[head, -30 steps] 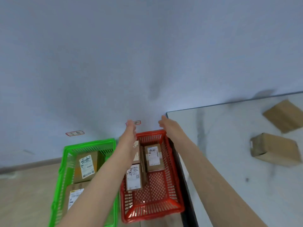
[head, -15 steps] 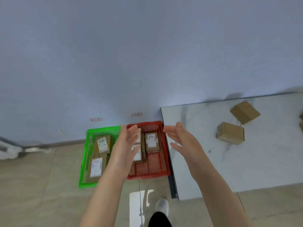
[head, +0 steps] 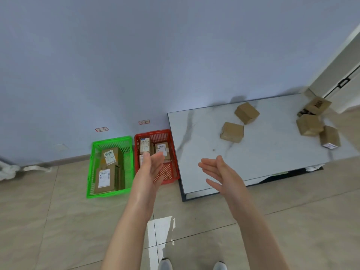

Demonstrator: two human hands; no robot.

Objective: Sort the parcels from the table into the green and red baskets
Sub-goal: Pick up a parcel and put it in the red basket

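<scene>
Left hand (head: 152, 170) raised in front of the red plastic mesh basket (head: 153, 132), palm turned right, fingers straight and loosely spread, holding nothing. Right hand (head: 220, 172) level with it, in front of the near left part of the white marble-patterned table (head: 263, 156), palm turned left, fingers straight, also holding nothing. Palms facing each other, well apart.

On the beige tiled floor (head: 48, 221) by the pale wall: green plastic mesh basket (head: 90, 168) at left, red basket just beside it on the right, table just right of that.

In the green basket, two labelled cardboard parcels, one far (head: 110, 156), one near (head: 104, 179). In the red basket, two labelled parcels side by side at the far end (head: 145, 146) (head: 162, 150), a third mostly hidden behind the left fingers.

On the table, two plain brown boxes (head: 231, 132) (head: 247, 113) around the far middle, and at least three more boxes (head: 309, 124) clustered at the right end.
</scene>
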